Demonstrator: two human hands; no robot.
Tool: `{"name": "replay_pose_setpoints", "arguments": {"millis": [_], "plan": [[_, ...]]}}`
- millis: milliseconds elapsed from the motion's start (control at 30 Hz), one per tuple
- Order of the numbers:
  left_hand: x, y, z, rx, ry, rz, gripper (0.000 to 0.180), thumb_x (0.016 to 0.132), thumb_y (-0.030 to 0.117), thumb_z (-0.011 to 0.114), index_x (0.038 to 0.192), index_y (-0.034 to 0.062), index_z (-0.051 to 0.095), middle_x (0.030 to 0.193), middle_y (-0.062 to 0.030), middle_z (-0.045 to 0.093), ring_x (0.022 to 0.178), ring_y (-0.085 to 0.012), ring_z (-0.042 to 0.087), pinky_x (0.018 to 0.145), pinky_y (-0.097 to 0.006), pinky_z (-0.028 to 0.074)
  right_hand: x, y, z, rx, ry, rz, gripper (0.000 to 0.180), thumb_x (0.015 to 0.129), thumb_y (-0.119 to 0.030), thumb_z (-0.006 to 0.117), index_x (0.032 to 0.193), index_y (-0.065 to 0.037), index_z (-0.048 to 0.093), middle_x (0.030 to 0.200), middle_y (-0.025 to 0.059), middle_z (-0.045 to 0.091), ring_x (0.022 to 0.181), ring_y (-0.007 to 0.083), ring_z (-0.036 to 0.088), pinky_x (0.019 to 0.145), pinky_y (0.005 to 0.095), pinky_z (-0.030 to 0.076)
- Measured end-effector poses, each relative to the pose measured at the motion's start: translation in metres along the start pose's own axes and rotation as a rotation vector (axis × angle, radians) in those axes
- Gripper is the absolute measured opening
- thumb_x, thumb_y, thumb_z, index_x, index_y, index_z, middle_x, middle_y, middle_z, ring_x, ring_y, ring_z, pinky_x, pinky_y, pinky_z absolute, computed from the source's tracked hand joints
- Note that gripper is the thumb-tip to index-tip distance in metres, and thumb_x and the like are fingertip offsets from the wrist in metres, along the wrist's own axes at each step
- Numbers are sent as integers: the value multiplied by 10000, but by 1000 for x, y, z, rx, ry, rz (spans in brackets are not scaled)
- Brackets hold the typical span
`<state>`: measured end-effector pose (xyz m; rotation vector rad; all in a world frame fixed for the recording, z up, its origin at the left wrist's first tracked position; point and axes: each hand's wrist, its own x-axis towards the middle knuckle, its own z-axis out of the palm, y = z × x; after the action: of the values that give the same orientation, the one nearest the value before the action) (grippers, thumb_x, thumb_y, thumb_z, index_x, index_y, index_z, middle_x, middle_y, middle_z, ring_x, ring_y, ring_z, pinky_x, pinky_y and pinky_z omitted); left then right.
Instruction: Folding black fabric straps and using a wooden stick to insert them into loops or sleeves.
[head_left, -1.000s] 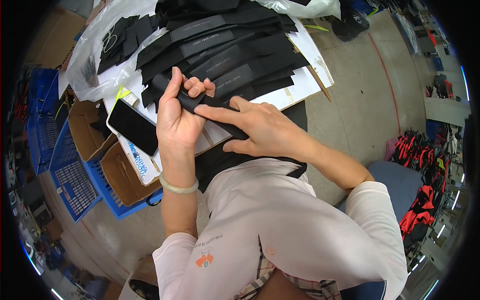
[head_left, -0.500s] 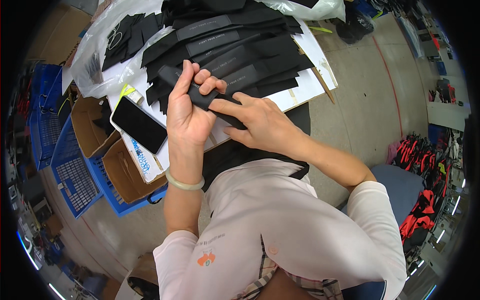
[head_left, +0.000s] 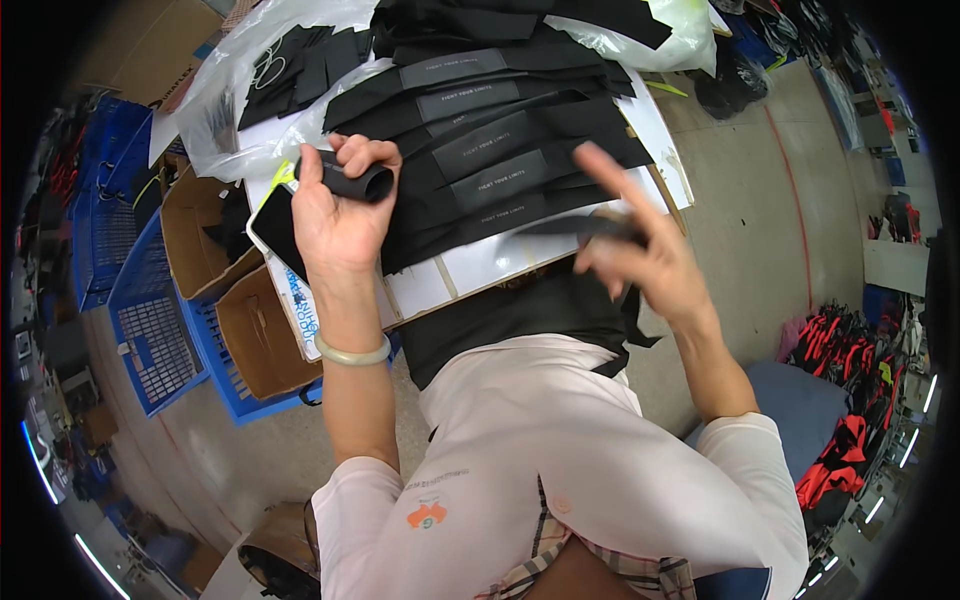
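My left hand (head_left: 340,215) grips a black fabric piece rolled into a short tube (head_left: 352,182), held over the left edge of the white table (head_left: 480,262). My right hand (head_left: 640,255) is out to the right, blurred, pinching a thin black strap (head_left: 575,228) between thumb and fingers. Between and beyond my hands lies a fanned stack of black fabric bands with grey label panels (head_left: 490,165). A pale bangle (head_left: 352,352) sits on my left wrist.
A dark phone (head_left: 277,230) lies at the table's left edge. Clear plastic bags with black pieces (head_left: 270,85) sit at the back left. Cardboard boxes (head_left: 255,330) and blue crates (head_left: 150,320) stand on the floor to the left. Red and black items (head_left: 850,440) pile at right.
My hands were together working one black piece; now they have parted. The left hand keeps the rolled piece, and the right has swung out to the right with a thin strap.
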<state>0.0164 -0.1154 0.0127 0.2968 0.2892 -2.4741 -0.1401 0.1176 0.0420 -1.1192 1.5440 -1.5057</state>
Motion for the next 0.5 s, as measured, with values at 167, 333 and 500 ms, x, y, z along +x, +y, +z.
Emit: {"name": "replay_pose_setpoints", "arguments": {"millis": [167, 333, 500], "plan": [[-7, -30, 1, 149, 37, -65, 428, 981, 415, 338, 937, 14, 481, 809, -123, 498, 780, -247, 505, 938, -433, 401, 33, 0, 14, 493, 294, 282, 210, 817, -190, 652, 847, 15, 610, 638, 46, 581, 415, 49, 434, 403, 194, 339], [-13, -61, -2, 604, -132, 106, 536, 970, 475, 320, 1102, -11, 502, 1017, -179, 580, 994, -281, 549, 905, -408, 441, 62, -13, 67, 386, 87, 245, 241, 746, -168, 723, 832, 21, 601, 623, 48, 598, 393, 25, 419, 351, 171, 290], [-30, -68, 7, 1016, -109, 362, 400, 962, 314, 475, 1091, -56, 556, 995, -158, 618, 886, -203, 602, 829, -310, 479, 59, -10, 59, 412, 117, 307, 228, 750, -92, 721, 905, 49, 632, 621, 44, 593, 413, 25, 439, 348, 160, 289]]}}
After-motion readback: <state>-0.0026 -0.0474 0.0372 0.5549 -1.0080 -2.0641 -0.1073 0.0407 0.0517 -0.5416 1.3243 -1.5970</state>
